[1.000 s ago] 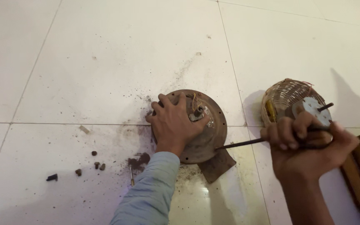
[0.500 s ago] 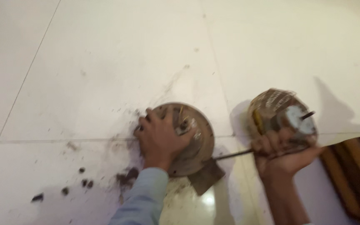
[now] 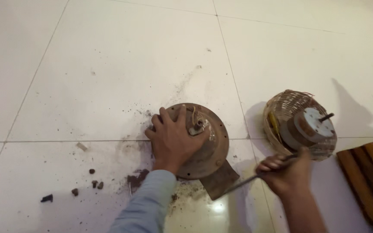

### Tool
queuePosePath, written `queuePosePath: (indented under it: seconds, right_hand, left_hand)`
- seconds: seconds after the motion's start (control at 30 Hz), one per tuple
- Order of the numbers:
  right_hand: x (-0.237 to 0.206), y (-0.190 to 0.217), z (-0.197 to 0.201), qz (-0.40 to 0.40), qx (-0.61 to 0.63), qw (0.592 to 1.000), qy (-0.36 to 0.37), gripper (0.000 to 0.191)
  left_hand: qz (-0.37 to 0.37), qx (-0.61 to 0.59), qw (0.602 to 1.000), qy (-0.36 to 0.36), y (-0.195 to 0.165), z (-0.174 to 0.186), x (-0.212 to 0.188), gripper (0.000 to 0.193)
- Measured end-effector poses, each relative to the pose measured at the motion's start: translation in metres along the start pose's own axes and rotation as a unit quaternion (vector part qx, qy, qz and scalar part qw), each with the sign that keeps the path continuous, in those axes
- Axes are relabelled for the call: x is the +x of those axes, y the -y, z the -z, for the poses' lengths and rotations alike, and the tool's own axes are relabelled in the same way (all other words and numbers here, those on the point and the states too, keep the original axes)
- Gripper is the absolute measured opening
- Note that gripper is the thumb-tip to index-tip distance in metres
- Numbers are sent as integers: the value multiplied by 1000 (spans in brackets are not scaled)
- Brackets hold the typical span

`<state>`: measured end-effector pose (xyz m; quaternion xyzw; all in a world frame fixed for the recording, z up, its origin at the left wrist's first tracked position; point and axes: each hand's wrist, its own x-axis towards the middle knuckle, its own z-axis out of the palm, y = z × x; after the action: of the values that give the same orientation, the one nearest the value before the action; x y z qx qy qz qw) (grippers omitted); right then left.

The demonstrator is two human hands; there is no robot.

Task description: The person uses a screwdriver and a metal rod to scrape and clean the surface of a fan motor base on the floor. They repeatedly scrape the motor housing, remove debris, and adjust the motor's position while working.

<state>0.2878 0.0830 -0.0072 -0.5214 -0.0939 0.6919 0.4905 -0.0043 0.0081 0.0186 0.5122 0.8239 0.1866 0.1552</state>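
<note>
My left hand presses flat on a rusty round metal fan-motor cover lying on the white tiled floor. A short wire and a shaft stub stick up at the cover's centre, by my fingertips. My right hand is closed around a thin dark metal rod whose far end points under the cover's lower right edge, beside a rusty flat bracket. Just right of the cover stands a copper-wound motor core with a pale hub and shaft.
Dark crumbs and rust dirt are scattered on the floor to the left of my left arm. A brown wooden slatted piece lies at the right edge. A tile joint runs across under the cover.
My right hand has dropped lower and away from the motor core, still holding the rod. My left hand stays on the cover. The camera view has shifted a little.
</note>
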Motion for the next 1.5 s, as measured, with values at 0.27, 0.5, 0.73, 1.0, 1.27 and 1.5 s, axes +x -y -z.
queuePosePath:
  seconds: [0.27, 0.5, 0.73, 1.0, 1.27, 1.5]
  right_hand:
    - [49, -54, -10, -23, -134, 989, -61, 45]
    - [53, -91, -7, 286, -642, 704, -99, 57]
    - [-41, -82, -38, 468, -668, 576, -55, 63]
    - [-145, -149, -32, 77, -540, 826, 143, 49]
    - [-89, -48, -27, 208, -736, 644, 33, 40]
    - [-95, -51, -44, 259, -770, 575, 94, 35]
  left_hand:
    - [130, 144, 972, 135, 85, 43, -88, 60]
    - [193, 51, 950, 241, 118, 11, -103, 36]
    - [91, 27, 966, 242, 122, 14, -99, 29]
    - [1, -350, 911, 219, 25, 7, -94, 34]
    - [-58, -84, 981, -167, -2, 1, -56, 98]
    - [66, -134, 955, -257, -34, -37, -20, 71]
